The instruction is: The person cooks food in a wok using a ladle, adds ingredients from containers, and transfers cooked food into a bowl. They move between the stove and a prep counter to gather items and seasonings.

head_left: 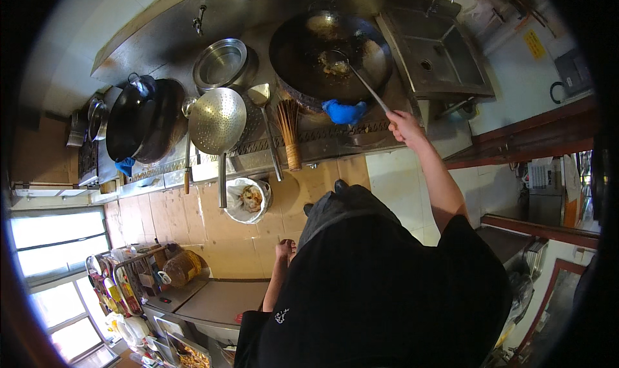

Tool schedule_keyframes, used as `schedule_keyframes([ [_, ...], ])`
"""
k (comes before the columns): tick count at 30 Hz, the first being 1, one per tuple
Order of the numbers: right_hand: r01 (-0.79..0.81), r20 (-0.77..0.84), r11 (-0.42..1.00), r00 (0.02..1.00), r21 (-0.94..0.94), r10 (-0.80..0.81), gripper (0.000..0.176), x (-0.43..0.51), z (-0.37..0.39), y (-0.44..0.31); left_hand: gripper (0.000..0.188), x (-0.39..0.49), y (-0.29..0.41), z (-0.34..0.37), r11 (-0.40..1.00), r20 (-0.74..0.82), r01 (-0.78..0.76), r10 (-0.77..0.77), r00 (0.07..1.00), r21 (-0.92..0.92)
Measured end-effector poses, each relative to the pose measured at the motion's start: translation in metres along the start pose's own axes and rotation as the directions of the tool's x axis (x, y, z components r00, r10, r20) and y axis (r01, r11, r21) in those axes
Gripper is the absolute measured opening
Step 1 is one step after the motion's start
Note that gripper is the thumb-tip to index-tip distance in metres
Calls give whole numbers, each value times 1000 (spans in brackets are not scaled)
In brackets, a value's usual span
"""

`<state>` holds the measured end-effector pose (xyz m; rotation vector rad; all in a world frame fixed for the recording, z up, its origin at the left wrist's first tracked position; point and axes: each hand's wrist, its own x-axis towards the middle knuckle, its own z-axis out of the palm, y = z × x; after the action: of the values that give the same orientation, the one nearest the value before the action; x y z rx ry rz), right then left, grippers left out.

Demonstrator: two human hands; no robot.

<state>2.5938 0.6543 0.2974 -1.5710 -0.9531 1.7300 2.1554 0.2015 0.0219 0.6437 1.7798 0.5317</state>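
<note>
My right hand grips the end of a long metal ladle. The ladle's round bowl rests low in a large dark wok, by a small heap of pale, crumbly food. A crumpled blue cloth lies over the wok's near rim, left of my right hand. My left hand hangs low beside my body with its fingers curled; nothing shows in it, and my shirt hides part of it.
Left of the wok are a bamboo wok brush, a wok spatula, a perforated skimmer, metal basins and a second wok. A steel sink adjoins on the right. A lined waste bin stands below the counter.
</note>
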Motion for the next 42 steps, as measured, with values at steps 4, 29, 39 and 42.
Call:
schedule_keyframes([
  [4, 52, -72, 987, 995, -151, -63, 23, -36, 12, -13, 22, 1, 3, -5, 997, -19, -72, 71, 997, -9],
  [29, 106, -268, 626, 839, -772, -473, 41, -17, -3, 0, 26, 24, 9, -3, 915, 42, 235, -234, 971, -327],
  [39, 156, -184, 803, 932, -576, -313, 35, 0, -13, 4, 28, 0, 11, 21, 976, -13, 7, -4, 1000, 218],
  [42, 205, -105, 780, 939, -591, -327, 37, 6, -16, 6, 35, 3, -4, 36, 958, -91, 74, -51, 995, 279],
])
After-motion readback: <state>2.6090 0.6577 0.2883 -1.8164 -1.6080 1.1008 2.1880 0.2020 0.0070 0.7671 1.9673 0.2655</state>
